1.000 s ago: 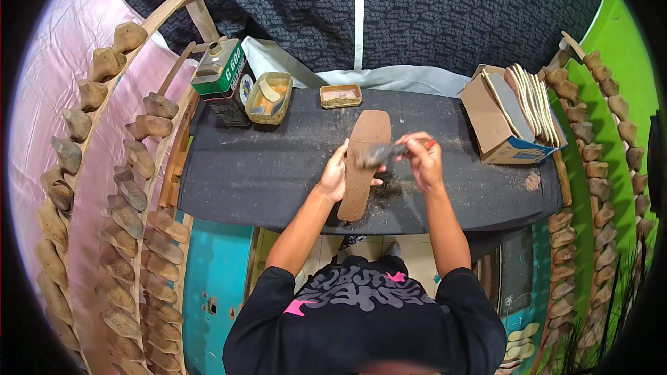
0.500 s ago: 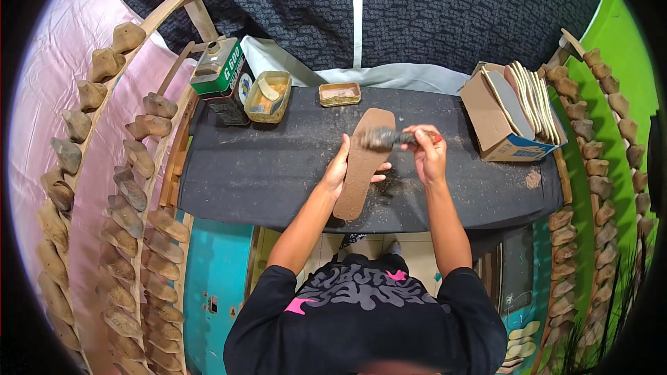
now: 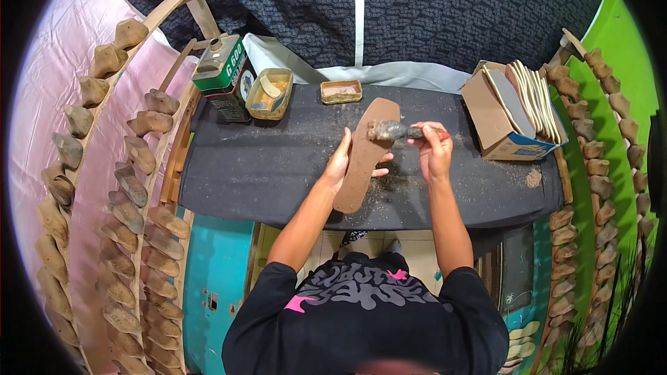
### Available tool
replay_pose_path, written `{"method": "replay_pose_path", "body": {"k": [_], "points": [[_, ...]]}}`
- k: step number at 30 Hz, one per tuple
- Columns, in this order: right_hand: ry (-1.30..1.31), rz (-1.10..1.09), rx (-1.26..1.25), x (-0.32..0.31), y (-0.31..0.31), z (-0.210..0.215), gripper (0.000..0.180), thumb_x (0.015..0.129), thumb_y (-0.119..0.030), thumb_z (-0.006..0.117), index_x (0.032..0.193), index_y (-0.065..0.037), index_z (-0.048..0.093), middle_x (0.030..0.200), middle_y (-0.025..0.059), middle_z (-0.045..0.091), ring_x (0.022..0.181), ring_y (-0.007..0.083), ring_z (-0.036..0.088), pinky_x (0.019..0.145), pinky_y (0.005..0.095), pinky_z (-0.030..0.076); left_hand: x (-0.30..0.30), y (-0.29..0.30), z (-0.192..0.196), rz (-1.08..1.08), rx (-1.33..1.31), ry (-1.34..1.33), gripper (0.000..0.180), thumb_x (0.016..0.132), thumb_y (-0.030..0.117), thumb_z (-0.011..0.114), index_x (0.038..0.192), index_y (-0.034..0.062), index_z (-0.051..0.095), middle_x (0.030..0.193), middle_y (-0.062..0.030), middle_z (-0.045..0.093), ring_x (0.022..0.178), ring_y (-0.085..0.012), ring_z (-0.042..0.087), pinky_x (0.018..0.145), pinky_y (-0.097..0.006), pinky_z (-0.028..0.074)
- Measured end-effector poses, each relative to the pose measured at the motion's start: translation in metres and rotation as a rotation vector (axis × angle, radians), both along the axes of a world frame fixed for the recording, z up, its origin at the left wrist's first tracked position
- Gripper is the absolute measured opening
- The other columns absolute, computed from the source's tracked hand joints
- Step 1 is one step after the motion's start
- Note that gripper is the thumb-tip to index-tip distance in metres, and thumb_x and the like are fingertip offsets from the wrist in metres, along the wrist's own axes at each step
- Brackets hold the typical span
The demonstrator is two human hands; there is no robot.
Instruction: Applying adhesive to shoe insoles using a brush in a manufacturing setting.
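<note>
My left hand [image 3: 340, 160] grips a brown shoe sole [image 3: 364, 160] by its middle, thumb on the left edge and fingertips showing past the right edge. The sole is held over the dark cloth, tilted with its upper end to the right. In my right hand [image 3: 435, 153] is a brush [image 3: 394, 131], pinched by its handle between thumb and fingers. Its dark, clumped head rests over the upper part of the sole, apparently touching the surface.
Dark cloth with brown crumbs covers the table [image 3: 278, 173]. At the back left stand a green and black metal can [image 3: 226, 80] and a yellowish tub [image 3: 269, 95]; a small tray [image 3: 341, 92] is behind the sole. A cardboard box [image 3: 497, 114] of insoles stands right. Racks of wooden shoe lasts [image 3: 128, 180] flank me.
The brush has shifted slightly right and up across the sole, together with my right hand. My left hand has raised the sole a little, away from me.
</note>
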State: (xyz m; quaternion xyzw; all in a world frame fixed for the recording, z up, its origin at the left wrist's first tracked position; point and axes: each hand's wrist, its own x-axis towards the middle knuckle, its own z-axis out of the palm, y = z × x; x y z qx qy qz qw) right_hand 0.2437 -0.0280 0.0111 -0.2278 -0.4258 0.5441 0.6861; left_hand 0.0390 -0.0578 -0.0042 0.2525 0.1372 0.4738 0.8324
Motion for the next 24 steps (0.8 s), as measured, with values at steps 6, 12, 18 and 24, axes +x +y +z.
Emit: {"method": "replay_pose_path", "body": {"k": [6, 12, 18, 24], "points": [[0.03, -0.013, -0.066, -0.007, -0.009, -0.012, 0.011, 0.089, -0.007, 0.053, 0.091, 0.003, 0.059, 0.09, 0.016, 0.064, 0.077, 0.0199, 0.063, 0.065, 0.0316, 0.055, -0.005, 0.001, -0.008, -0.014, 0.024, -0.094, 0.053, 0.099, 0.042, 0.027, 0.136, 0.0056, 0.038, 0.129, -0.0168, 0.05, 0.111, -0.0349, 0.054, 0.091, -0.048, 0.047], [-0.159, 0.229, -0.041, -0.005, -0.025, -0.01, 0.009, 0.087, -0.006, 0.055, 0.089, 0.002, 0.059, 0.088, 0.0154, 0.064, 0.077, 0.0208, 0.063, 0.063, 0.0314, 0.056, -0.012, 0.008, -0.016, 0.001, 0.032, -0.137, 0.05, 0.099, 0.041, 0.031, 0.132, 0.0052, 0.042, 0.122, -0.0171, 0.054, 0.105, -0.0312, 0.058, 0.088, -0.044, 0.051], [0.038, -0.026, -0.011, -0.01, 0.006, 0.002, 0.011, 0.089, -0.007, 0.053, 0.092, 0.002, 0.058, 0.091, 0.0162, 0.064, 0.077, 0.0195, 0.063, 0.066, 0.0318, 0.057, -0.001, 0.003, -0.005, 0.031, -0.062, -0.138, 0.048, 0.098, 0.039, 0.036, 0.128, 0.0026, 0.045, 0.117, -0.0187, 0.056, 0.101, -0.031, 0.06, 0.085, -0.041, 0.053], [-0.108, 0.252, -0.048, -0.015, -0.012, -0.012, 0.011, 0.088, -0.005, 0.054, 0.091, 0.004, 0.059, 0.091, 0.0173, 0.064, 0.076, 0.0218, 0.063, 0.065, 0.0333, 0.056, -0.016, 0.015, -0.013, 0.028, -0.024, -0.205, 0.051, 0.098, 0.043, 0.035, 0.129, 0.0029, 0.044, 0.116, -0.02, 0.056, 0.101, -0.0282, 0.06, 0.086, -0.041, 0.052]]}}
